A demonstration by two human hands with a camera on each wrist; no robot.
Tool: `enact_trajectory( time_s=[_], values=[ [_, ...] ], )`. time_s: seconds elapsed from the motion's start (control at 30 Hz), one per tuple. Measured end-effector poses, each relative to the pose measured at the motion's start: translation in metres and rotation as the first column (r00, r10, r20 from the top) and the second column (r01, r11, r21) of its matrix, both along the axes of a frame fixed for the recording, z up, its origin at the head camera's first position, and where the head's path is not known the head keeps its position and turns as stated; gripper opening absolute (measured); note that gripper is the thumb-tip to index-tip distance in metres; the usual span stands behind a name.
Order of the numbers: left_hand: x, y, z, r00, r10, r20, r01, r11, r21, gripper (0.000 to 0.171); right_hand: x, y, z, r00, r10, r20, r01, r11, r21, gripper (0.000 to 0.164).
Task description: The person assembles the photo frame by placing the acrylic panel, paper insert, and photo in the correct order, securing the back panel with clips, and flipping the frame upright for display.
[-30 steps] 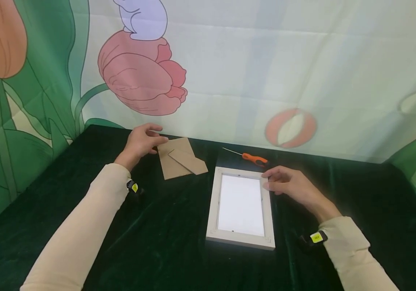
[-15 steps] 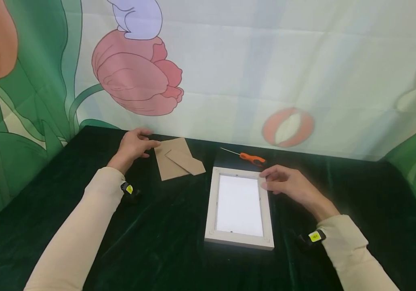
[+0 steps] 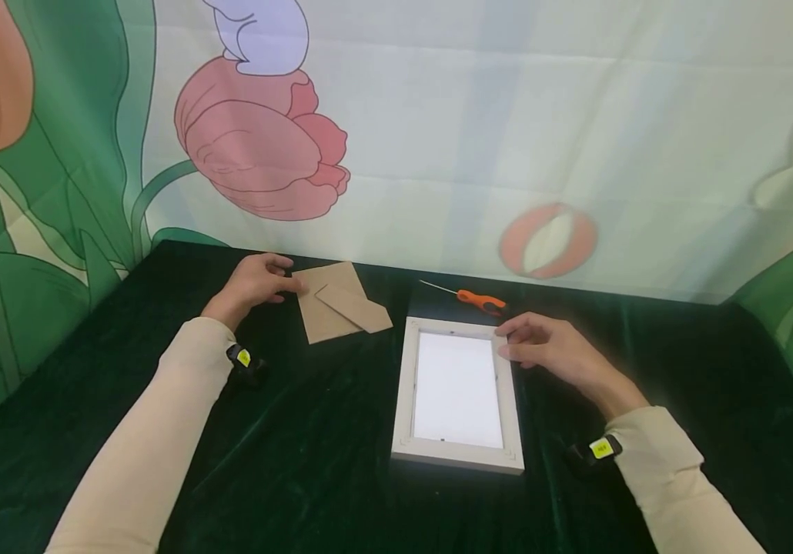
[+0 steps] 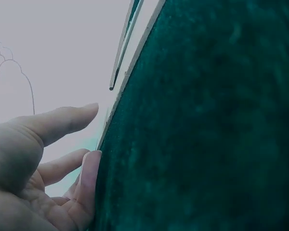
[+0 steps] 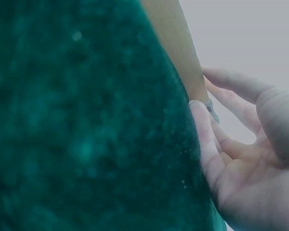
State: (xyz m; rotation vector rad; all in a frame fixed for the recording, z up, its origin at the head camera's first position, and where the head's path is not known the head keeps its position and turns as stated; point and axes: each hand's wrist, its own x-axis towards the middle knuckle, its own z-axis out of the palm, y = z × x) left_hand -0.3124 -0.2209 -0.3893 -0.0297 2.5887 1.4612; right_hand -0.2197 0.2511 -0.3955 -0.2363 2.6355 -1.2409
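A pale picture frame (image 3: 457, 456) lies back up on the table, with a white sheet (image 3: 457, 388) inside its opening and small dark tabs along the inner edge. My right hand (image 3: 556, 350) holds its far right corner, thumb and fingertips at the edge in the right wrist view. Farther left lies a brown backing board (image 3: 313, 308) with a stand leg (image 3: 358, 309) flat across it. My left hand (image 3: 251, 285) is at the board's left edge, with the thumb (image 4: 70, 122) above the board and fingertips right at its rim in the left wrist view.
An orange-handled screwdriver (image 3: 481, 299) lies beyond the frame, shaft pointing left. Dark green velvet cloth (image 3: 299, 462) covers the table. A printed curtain (image 3: 424, 138) hangs close along the back edge. Black wrist cameras sit on both sleeves.
My left hand has come down and toward me at the backing board's left edge. The view has shifted slightly. My right hand stays at the frame's corner, and the board, frame and screwdriver stay put.
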Motion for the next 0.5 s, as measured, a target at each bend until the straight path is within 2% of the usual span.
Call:
enact_trajectory(
  time_s=[0.2,0.5],
  values=[
    [-0.0029,-0.0008,-0.0041,1.000,-0.018,-0.017,0.017,0.999,-0.047,0.064,-0.0015,0.0014,-0.0016,1.000,-0.003,0.001,0.003,1.000,0.010,0.051],
    [-0.0013,0.0005,-0.0024,0.999,-0.034,-0.026,0.031,0.995,-0.099,0.059,-0.0017,0.0013,-0.0016,1.000,-0.007,0.003,0.007,1.000,0.006,0.051]
  ],
)
